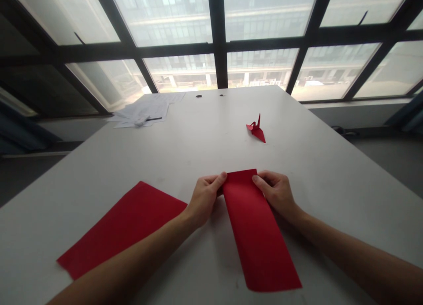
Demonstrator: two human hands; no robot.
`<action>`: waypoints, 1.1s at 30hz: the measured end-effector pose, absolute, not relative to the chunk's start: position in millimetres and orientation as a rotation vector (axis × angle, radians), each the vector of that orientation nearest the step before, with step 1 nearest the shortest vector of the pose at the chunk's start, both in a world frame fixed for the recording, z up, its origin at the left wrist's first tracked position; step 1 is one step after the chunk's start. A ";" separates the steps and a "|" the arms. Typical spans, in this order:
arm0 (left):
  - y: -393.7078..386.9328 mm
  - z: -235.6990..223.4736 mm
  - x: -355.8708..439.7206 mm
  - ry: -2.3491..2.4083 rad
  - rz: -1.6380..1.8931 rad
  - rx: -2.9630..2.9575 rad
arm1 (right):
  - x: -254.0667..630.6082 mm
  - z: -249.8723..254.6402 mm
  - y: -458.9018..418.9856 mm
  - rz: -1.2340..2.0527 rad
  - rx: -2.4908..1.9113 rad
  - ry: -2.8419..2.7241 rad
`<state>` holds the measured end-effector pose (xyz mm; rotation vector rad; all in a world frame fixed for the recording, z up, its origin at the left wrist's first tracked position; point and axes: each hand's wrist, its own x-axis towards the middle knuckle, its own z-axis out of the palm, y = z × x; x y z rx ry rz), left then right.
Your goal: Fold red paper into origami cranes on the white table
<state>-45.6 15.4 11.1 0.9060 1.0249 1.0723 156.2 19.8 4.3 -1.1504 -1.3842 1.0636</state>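
A long red sheet of paper [256,230], apparently folded lengthwise, is held between my two hands over the table. My left hand [209,192] pinches its far left corner, thumb on top. At the far right corner, my right hand [276,190] grips the same sheet with the thumb on its face. The near end of the paper hangs toward me, slightly curved. Left of it, another red sheet [132,225] lies flat, partly covered by my left forearm. Farther off, a red origami crane [256,128] stands on the table.
The white table [205,142] reaches to the windows [181,71]. At its far left lie several white papers [150,109] with a dark pen [154,118] and a crumpled white piece [141,120] on them. A dark round hole [198,96] sits near the far edge.
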 end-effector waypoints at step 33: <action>15.9 18.3 -51.3 0.970 0.896 1.093 | 158.0 2.5 26.8 1.082 -1.153 -1.292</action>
